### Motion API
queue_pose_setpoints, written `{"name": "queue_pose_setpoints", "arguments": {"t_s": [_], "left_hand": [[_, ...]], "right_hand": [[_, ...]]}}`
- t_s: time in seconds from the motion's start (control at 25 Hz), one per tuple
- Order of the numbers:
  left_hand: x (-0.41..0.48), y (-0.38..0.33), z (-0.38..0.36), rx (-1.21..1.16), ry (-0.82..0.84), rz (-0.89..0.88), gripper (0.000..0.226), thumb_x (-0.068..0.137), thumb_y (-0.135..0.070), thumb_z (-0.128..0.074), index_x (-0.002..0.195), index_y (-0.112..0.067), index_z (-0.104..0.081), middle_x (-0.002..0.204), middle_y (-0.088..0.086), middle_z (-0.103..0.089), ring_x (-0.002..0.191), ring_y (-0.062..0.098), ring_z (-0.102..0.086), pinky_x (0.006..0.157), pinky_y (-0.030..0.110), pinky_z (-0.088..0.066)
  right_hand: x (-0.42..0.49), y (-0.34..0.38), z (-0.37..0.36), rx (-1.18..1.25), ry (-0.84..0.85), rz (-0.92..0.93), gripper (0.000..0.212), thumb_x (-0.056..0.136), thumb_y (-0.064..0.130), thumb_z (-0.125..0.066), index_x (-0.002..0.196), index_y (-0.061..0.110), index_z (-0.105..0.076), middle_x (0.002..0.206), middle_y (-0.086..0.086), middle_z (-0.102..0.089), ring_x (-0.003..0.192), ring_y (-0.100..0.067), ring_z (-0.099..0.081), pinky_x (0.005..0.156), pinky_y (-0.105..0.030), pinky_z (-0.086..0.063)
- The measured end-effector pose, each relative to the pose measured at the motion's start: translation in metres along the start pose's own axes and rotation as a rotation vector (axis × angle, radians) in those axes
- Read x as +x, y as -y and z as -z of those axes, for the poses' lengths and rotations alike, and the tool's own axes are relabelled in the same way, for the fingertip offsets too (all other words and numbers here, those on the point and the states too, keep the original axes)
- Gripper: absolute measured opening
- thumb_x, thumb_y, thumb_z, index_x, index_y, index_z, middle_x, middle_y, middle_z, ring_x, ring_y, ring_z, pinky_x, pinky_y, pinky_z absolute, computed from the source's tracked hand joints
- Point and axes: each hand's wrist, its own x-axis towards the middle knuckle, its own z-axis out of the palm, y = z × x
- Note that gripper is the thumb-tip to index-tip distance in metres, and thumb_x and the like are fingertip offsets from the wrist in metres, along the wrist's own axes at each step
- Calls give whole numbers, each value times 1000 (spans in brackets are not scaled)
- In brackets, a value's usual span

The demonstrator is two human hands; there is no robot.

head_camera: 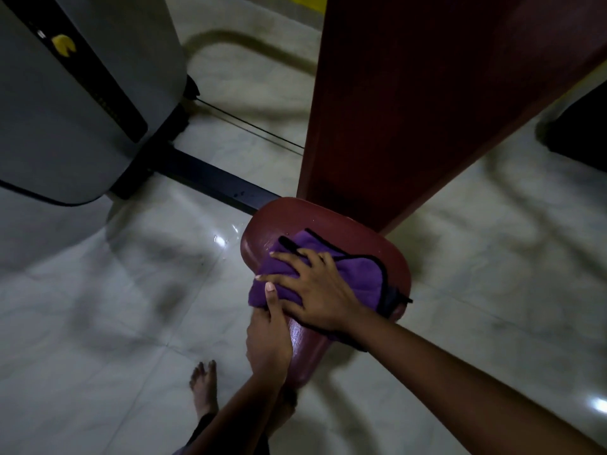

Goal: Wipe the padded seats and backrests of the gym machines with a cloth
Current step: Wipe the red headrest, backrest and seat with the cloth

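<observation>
Red padded seat (262, 224) at centre frame, low, with a tall red backrest (410, 110) rising from its far edge. Purple cloth (358, 274) with black trim bunched on top of the seat, covering most of the middle and hanging a little over the left rim. Right hand (317, 290) flat on the cloth, fingers straight and spread, palm pressing down, nothing gripped. Left hand (267, 343) at the near-left rim of the seat, thumb laid on top of the cloth's corner, fingers curled under out of sight, pinching cloth against the rim. Both hands touching each other at the cloth's left end. Wet sheen on the bare near part of the seat below the right wrist. Pale glossy tiled floor (131, 307) all round, with bright light spots. Grey machine housing (65, 110) at upper left, small yellow mark (64, 46) on it. Black frame bar (210, 178) along the floor from the housing toward the seat, thin black cable (249, 126) above it. Bare foot (203, 385) on the tiles just left of the left forearm. Dark shape at the right edge, too dim to identify.
</observation>
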Motion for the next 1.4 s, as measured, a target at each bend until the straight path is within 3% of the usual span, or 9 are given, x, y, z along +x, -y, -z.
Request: {"name": "queue_pose_setpoints", "arguments": {"t_s": [0.12, 0.28, 0.56, 0.72, 0.84, 0.96, 1.08, 1.24, 1.4], "left_hand": [[-1, -1, 1, -20, -29, -31, 60, 93, -58, -15, 139, -30, -42, 140, 12, -50, 127, 36, -45, 107, 43, -31], [-3, -1, 2, -13, -13, -89, 56, 96, -52, -17, 138, -28, -44, 138, 10, -52, 126, 35, -47, 105, 43, -32], [-7, -4, 2, 45, 50, -137, 59, 91, -61, -20, 136, -32, -44, 131, 6, -58, 119, 32, -53, 96, 40, -38], [-9, -5, 2, 84, 44, -139, 59, 91, -63, -22, 138, -32, -41, 130, 8, -58, 119, 34, -52, 96, 40, -38], [-7, -4, 2, 84, 39, -136, 65, 88, -66, -18, 136, -31, -43, 128, 9, -59, 117, 34, -53, 95, 40, -38], [-6, -3, 0, 87, 30, -132, 62, 91, -62, -20, 139, -29, -41, 131, 10, -58, 119, 34, -52, 98, 42, -38], [-7, -1, 0, 85, 38, -160, 63, 90, -63, -20, 139, -29, -41, 131, 10, -57, 119, 34, -52, 99, 43, -38], [-5, 0, 0, 115, 30, -160, 63, 90, -64, -22, 139, -30, -42, 133, 13, -56, 121, 37, -50, 101, 45, -37], [-6, 0, -1, 137, 22, -167, 63, 92, -63, -22, 139, -26, -42, 133, 15, -55, 121, 38, -49, 102, 46, -36]], "right_hand": [[48, -19, -3, -28, 96, 101, 55, 81, 61, -27, 129, 44, -47, 146, 5, -39, 126, -30, -36, 91, -45, -31], [80, -38, -10, -38, 37, -11, 57, 82, 62, -26, 133, 44, -43, 144, 4, -39, 126, -29, -36, 92, -42, -30], [44, -68, -6, 4, -86, -455, 65, 81, 68, -13, 139, 46, -31, 149, 3, -34, 133, -29, -32, 101, -42, -27], [2, -49, -8, 11, -134, -803, 55, 92, 59, -26, 144, 40, -25, 154, -2, -26, 137, -31, -26, 106, -47, -21], [32, -30, -8, -6, -85, -633, 52, 94, 55, -28, 144, 41, -23, 156, 0, -20, 138, -29, -21, 106, -48, -17], [59, -58, -7, 12, -60, -605, 52, 92, 60, -28, 140, 40, -31, 148, -3, -34, 131, -28, -31, 100, -45, -23], [51, -87, -5, 14, -76, -719, 55, 91, 63, -27, 136, 35, -39, 135, -8, -47, 119, -31, -41, 95, -45, -29], [10, -122, 3, 115, 6, -902, 63, 89, 67, -23, 134, 27, -43, 132, -12, -50, 117, -35, -45, 95, -45, -35], [-43, -137, -8, 371, -159, -1135, 62, 88, 66, -31, 129, 23, -48, 127, -17, -53, 118, -38, -49, 100, -45, -39]]}}
